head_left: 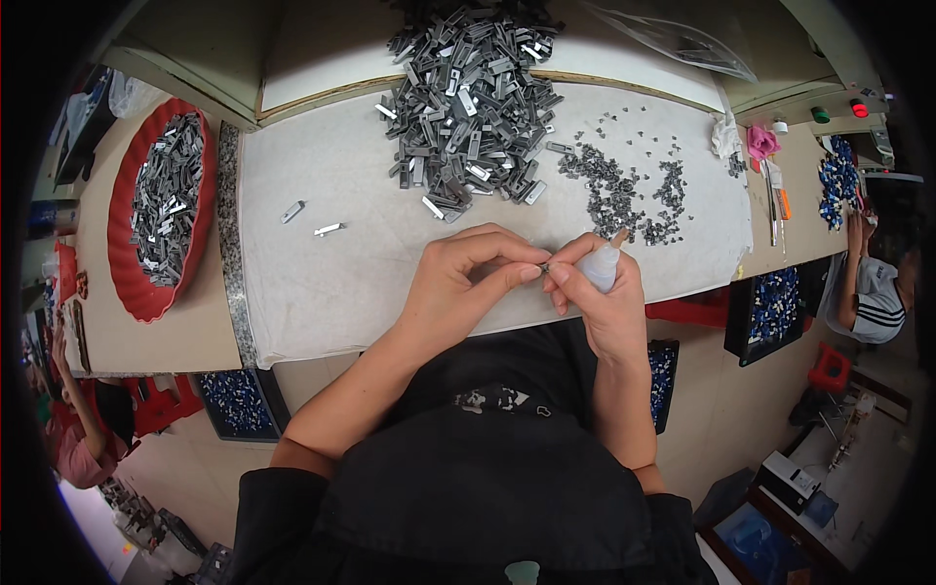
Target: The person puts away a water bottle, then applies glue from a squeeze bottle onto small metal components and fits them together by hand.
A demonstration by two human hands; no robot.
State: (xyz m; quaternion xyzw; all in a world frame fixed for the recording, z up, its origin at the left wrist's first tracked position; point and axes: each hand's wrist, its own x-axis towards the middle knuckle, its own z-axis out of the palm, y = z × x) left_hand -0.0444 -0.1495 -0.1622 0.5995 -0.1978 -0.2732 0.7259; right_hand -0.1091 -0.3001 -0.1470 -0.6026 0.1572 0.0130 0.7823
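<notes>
Left grip (466, 275) and right grip (614, 304), the latter also cradling a white bottle (597, 268), are pinching a small part (545, 267), outline unclear, between them, with metal pieces (473, 107) heaping beyond, a step judged as assembly and next calling for steady alignment.

Piled pieces (470, 105) look metal, smooth, glossy; small parts (606, 187) look metal, duller. White cover (331, 278) looks matt, cloth-like. Red basin (121, 229) looks smooth plastic; bag (682, 39) looks clear, shiny plastic.
</notes>
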